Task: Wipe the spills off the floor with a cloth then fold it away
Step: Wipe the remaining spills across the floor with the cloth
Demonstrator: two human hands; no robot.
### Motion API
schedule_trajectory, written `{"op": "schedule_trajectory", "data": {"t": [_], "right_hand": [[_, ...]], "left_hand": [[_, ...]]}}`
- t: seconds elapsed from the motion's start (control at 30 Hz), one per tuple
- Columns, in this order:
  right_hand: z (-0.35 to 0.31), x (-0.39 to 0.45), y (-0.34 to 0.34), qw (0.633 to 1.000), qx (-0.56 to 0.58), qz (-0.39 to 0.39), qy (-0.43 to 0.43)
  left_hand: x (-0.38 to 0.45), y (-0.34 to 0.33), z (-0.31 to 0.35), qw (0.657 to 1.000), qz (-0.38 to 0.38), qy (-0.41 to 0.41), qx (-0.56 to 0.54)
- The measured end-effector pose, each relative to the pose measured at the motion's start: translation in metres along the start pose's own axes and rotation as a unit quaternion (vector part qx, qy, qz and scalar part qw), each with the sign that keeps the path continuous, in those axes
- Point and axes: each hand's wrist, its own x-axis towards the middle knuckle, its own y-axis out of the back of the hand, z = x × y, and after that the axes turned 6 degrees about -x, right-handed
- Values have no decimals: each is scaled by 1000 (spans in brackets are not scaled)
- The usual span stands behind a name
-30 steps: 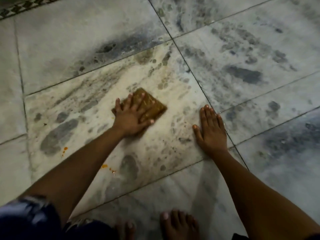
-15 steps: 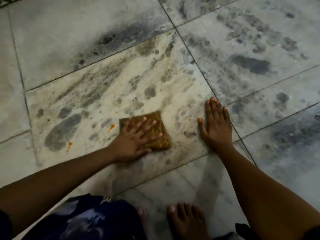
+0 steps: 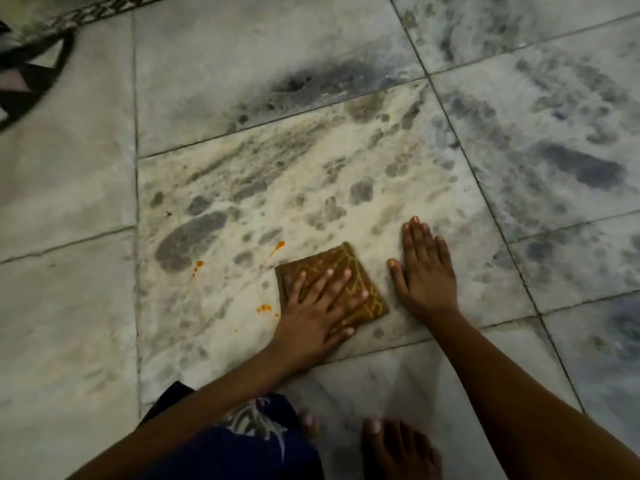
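- Since the earlier views, the folded brown patterned cloth (image 3: 341,277) has been dragged back toward the person and to the right, and it now lies just beside the right hand, with orange spots showing to its left.
- The left hand (image 3: 317,308) lies flat on the cloth, fingers straight and spread wide, pressing it onto the pale veined marble floor tile (image 3: 242,188); nothing is curled round or pinched.
- The right hand (image 3: 427,271) rests palm-down on the same tile, fingers straight and close together, thumb out toward the cloth, holding nothing; it looks like a prop for body weight.
- Progress, as I judge it: wiping is under way but not done. Three patches of orange spill are left: a streak (image 3: 277,247) just beyond the cloth's far left corner, a drip (image 3: 198,265) further left, and a small cluster (image 3: 265,309) beside the left wrist.
- Still to do: sweep the cloth leftward over those three patches, then fold it away. It is already folded to a square for wiping, so the final put-away step has not begun.
- Count: one cloth, two hands, three orange patches, two bare feet (image 3: 398,448) at the lower edge.
- Grey mottling across the tiles reads as the stone's own veining, though I cannot tell it from dirt.
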Motion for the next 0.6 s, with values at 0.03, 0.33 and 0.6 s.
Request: {"op": "schedule_trajectory", "data": {"t": [0.03, 0.33, 0.6], "right_hand": [[0, 0, -2, 1000, -2, 1, -1], [2, -1, 1, 1000, -4, -4, -2], [-2, -1, 3, 1000, 5, -4, -7]], "left_hand": [[0, 0, -6, 1000, -9, -7, 4], [123, 57, -80, 986, -38, 145, -75], [31, 17, -15, 992, -14, 102, -69]]}}
